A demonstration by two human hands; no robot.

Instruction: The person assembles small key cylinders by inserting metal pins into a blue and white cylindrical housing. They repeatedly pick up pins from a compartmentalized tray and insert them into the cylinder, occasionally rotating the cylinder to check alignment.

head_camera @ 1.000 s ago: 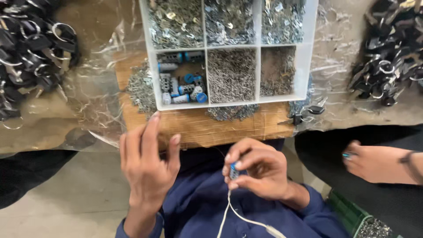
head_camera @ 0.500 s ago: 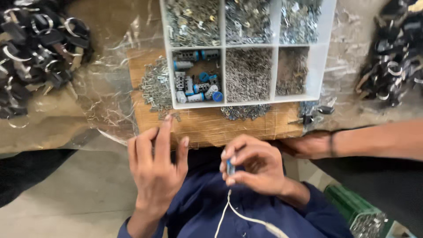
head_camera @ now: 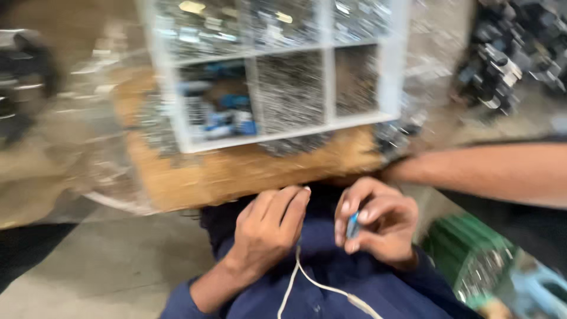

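A small blue part (head_camera: 352,225) is pinched in the right hand (head_camera: 373,227), just below the white compartment tray (head_camera: 387,77). The left hand (head_camera: 269,227) is held curled beside it, gripping nothing visible.

Single head cam, no second view to overlap. Looks steeply down from above the wearer's lap, close in. Hands (head_camera: 319,230) sit lower centre of frame, white compartment tray (head_camera: 390,77) on the wooden board (head_camera: 236,171) fills top centre. Frame motion-blurred; floor at lower left.

Right hand (head_camera: 378,227) pinching small blue part (head_camera: 352,225), left hand (head_camera: 269,227) just beside.
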